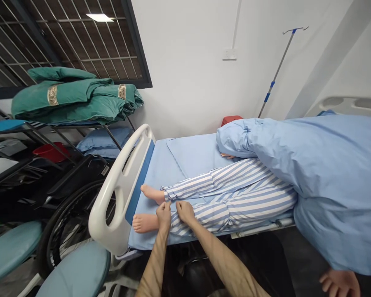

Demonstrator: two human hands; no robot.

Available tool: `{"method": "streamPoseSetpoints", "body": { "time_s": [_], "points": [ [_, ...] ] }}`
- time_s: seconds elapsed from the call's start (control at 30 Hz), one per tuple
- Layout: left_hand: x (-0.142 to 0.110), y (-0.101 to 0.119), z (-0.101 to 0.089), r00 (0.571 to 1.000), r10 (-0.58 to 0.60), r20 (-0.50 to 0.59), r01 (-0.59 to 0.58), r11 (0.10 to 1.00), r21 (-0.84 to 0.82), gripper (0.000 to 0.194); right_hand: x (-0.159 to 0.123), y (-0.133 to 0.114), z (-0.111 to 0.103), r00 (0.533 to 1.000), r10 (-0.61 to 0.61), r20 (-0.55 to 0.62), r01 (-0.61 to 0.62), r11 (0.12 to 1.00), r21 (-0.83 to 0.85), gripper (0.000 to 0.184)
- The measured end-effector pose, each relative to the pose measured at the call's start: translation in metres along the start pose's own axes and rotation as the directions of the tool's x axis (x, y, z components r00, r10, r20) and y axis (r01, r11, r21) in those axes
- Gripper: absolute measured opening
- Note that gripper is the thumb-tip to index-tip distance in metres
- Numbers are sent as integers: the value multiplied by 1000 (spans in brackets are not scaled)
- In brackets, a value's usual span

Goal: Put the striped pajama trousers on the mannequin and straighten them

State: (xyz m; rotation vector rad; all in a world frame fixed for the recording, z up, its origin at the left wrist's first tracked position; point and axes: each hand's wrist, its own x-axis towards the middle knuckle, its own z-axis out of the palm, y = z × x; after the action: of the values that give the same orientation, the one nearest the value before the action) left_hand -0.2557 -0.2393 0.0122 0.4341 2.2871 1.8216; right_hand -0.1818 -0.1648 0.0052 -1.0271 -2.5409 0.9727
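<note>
A figure that looks like a care manikin lies on the bed in blue-and-white striped trousers (235, 194), with bare feet showing. My left hand (163, 214) is closed in a fist over the ankle of the near foot (144, 223), beside the trouser hem. Close to its right, my right hand (185, 211) is also closed, resting at the lower part of the near trouser leg. Whatever lies inside either fist is hidden. The far foot (153, 194) points toward the footboard. A light blue quilt (321, 165) covers the upper body.
The white footboard (120, 189) rises left of the feet. Beyond it stand a wheelchair (71, 222), stools (77, 270) and a rack with green bedding (77, 99). An IV pole (278, 70) leans by the wall. A manikin-like hand (340, 282) hangs below the quilt.
</note>
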Motion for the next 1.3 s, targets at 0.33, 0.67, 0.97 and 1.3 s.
{"method": "streamPoseSetpoints", "body": {
  "time_s": [0.33,0.67,0.97,1.3],
  "points": [
    [-19,1,20,997,-43,-61,56,972,230,34,-1,4,-2,999,-21,-46,25,995,93,44],
    [-25,-21,23,993,-14,121,-80,670,738,24,-1,-40,-45,939,-259,-227,304,934,191,43],
    [-23,-27,22,996,-4,84,-50,775,630,35,-16,1,2,986,-101,-135,101,995,-6,39],
    [-20,12,27,996,87,6,-86,968,235,43,-2,5,-9,994,-40,-101,57,984,170,44]
  ]
}}
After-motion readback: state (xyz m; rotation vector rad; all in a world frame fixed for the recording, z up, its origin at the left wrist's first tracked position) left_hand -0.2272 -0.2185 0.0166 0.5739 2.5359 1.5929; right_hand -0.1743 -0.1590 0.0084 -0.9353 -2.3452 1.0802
